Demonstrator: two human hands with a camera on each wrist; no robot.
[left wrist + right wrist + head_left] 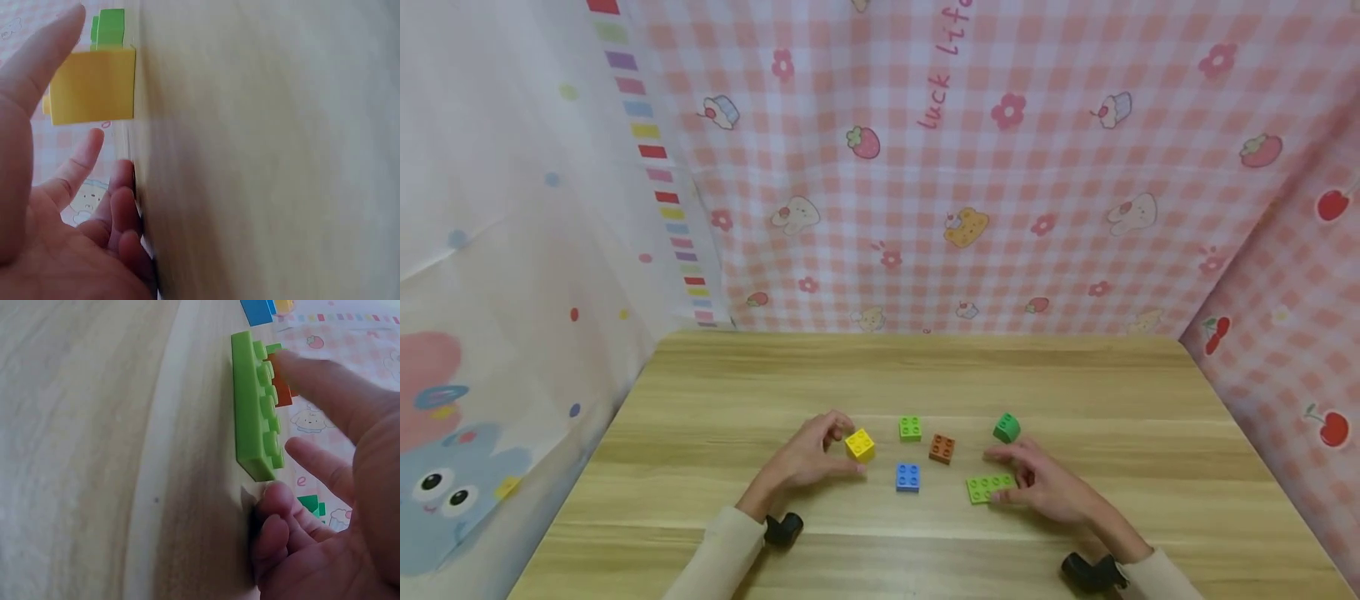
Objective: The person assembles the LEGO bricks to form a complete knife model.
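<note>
My left hand (805, 454) rests at the table beside a yellow brick (860, 446), thumb and index finger spread on either side of it. In the left wrist view the yellow brick (94, 87) stands apart from the lower fingers, and the thumb passes near its upper corner. On the right, my right hand (1051, 485) reaches over the end of a long light green brick (980, 490), its thumb overlapping the studs. The right wrist view shows that long brick (247, 409) lying on the table between spread thumb and fingers, not gripped.
Between the hands lie a blue brick (907, 478), a brown brick (942, 448) and a small light green brick (910, 428). Beyond the right fingertips sits a dark green curved brick (1007, 427). Patterned cloth (940, 183) hangs behind the wooden table (850, 375) and at both sides.
</note>
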